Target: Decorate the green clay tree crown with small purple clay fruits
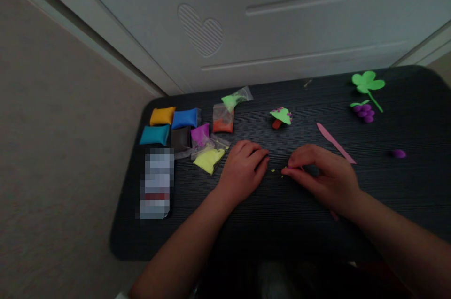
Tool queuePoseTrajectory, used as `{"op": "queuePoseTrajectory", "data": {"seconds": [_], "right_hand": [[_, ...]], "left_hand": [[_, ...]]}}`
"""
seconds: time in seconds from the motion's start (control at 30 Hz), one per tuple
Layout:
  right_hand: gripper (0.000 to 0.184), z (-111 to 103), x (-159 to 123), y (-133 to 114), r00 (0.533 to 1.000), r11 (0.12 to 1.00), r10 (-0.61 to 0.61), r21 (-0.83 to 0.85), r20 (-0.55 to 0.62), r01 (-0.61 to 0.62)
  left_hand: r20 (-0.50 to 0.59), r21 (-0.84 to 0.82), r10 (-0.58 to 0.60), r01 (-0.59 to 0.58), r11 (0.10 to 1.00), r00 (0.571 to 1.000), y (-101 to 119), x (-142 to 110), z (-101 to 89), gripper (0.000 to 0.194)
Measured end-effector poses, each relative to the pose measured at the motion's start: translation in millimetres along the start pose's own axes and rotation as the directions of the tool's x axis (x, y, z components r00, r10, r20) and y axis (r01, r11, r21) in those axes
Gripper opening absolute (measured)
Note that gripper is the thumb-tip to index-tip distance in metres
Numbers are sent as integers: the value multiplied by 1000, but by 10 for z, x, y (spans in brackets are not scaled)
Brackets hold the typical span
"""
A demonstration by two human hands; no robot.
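My left hand (243,167) rests palm down on the dark table, its fingers loosely stretched and nothing held. To its right, my right hand (322,172) pinches a tiny bit of modelling clay (289,166) between thumb and forefinger; it looks purplish and is mostly covered by the fingertips. Tiny yellow clay crumbs (272,171) lie between the two hands. Beyond them stands a small clay mushroom (281,116) with a green cap, purple and yellow dots and an orange-red stem, leaning to one side. A pink plastic modelling knife (334,141) lies just past my right hand.
Packets of coloured clay (185,118) sit at the left, near a phone-like blurred item (157,184). An open yellow packet (210,159) lies beside my left hand. At right are a green clay clover (368,83), purple grapes (364,112) and a purple lump (399,153). A white panel (282,31) borders the table's back.
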State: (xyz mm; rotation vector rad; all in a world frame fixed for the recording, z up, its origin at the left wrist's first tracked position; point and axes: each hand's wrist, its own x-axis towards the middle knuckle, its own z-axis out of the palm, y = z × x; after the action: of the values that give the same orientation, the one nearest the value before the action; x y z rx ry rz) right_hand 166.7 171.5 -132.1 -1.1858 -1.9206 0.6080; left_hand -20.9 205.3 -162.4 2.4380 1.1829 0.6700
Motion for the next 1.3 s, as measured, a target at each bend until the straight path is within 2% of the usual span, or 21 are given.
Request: {"op": "queuePoseTrajectory", "data": {"seconds": [0.27,0.47,0.8,1.03,1.13,1.2,1.23,1.3], "right_hand": [[9,9,6,-13,1000,1000,-11,-24,22,12],[16,-20,12,-15,998,997,-17,-75,60,22],[13,4,10,-16,1000,999,-15,-34,0,15],[14,-15,20,-22,998,997,-30,-69,56,34],[14,-11,26,-22,997,997,-48,-54,59,51],[14,-6,27,-24,997,998,-60,-34,50,61],[14,-5,26,-26,997,997,-65,-26,42,66],[15,-4,22,-30,997,997,-70,-16,33,71]], "left_hand": [[15,11,-4,4,1000,1000,-3,0,-8,22],[15,11,-6,6,1000,1000,-2,0,6,22],[10,6,1,-1,1000,1000,5,0,-1,22],[3,-17,-16,16,1000,1000,9,-1,3,22],[-48,-109,-28,22,994,998,25,4,-26,20],[-80,-251,-65,43,967,995,54,7,-69,18],[-70,-347,-101,71,935,992,74,7,-94,18],[35,-558,-176,166,813,984,119,8,-141,18]]}}
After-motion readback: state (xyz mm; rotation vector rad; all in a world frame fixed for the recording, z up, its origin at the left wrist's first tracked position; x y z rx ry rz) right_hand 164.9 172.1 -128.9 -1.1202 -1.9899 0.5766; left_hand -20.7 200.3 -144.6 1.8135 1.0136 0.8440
